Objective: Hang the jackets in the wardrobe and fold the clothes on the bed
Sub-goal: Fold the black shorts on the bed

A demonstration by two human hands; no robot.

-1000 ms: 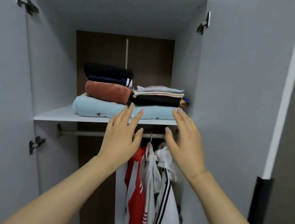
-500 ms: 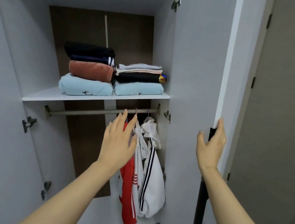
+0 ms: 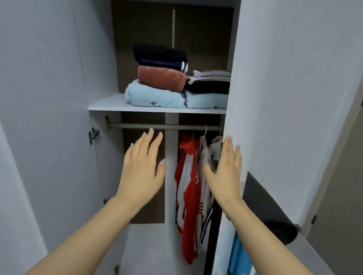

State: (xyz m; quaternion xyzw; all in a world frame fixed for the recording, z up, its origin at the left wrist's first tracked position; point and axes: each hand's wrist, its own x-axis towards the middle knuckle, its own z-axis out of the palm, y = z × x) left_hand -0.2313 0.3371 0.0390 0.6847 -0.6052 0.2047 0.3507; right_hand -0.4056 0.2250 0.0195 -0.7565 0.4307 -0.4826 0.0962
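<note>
I face an open white wardrobe. Folded clothes (image 3: 159,78) are stacked on its shelf (image 3: 106,105): black, rust and pale blue pieces on the left, grey, black and blue on the right. Below the shelf, a red and white jacket (image 3: 187,192) and white jackets (image 3: 207,161) hang from the rail (image 3: 146,126) at its right end. My left hand (image 3: 142,169) is raised with straight fingers in front of the opening, holding nothing. My right hand (image 3: 226,169) lies flat with straight fingers on the edge of the right door (image 3: 289,103), which covers the right part of the opening.
The left door (image 3: 25,101) stands open at my left. A black strip (image 3: 211,245) runs down the right door's edge. A blue suitcase (image 3: 240,261) and a dark rolled mat (image 3: 278,229) show low at the right. A grey room door (image 3: 353,174) is at far right.
The right door has swung leftward over part of the opening with my right hand on its edge. Both hands came down from the shelf, and my view shifted right and down.
</note>
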